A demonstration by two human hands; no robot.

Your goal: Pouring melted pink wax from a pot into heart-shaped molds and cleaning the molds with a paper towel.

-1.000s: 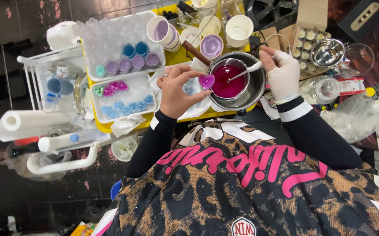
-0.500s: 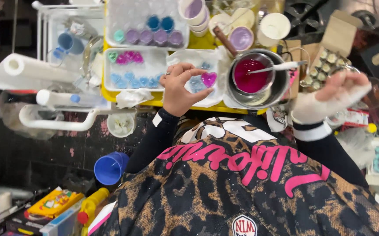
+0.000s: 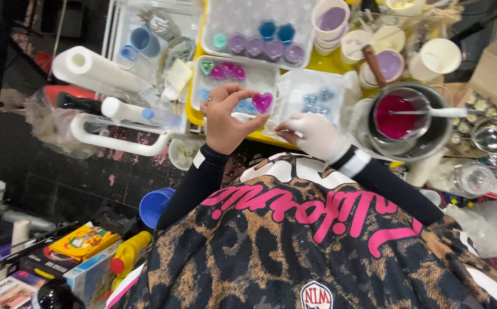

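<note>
heart mould: small clear heart mould (image 3: 262,102) filled with magenta liquid, held up over the near edge of the tabletop (image 3: 194,111)
left hand: bare left hand (image 3: 225,117) pinching the heart between thumb and fingertips, otherwise loosely curled
right hand: white-gloved right hand (image 3: 311,134) just beside it, fingers curled down on a clear plastic sheet (image 3: 308,97); can't tell if it's gripping
pot: steel pot (image 3: 411,120) of magenta liquid to the right, white spoon (image 3: 432,113) resting in it
trays: mould trays (image 3: 231,74) just behind the heart

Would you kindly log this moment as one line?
left hand: holds heart mould | right hand: gloved, on tray | spoon: in bowl
</note>
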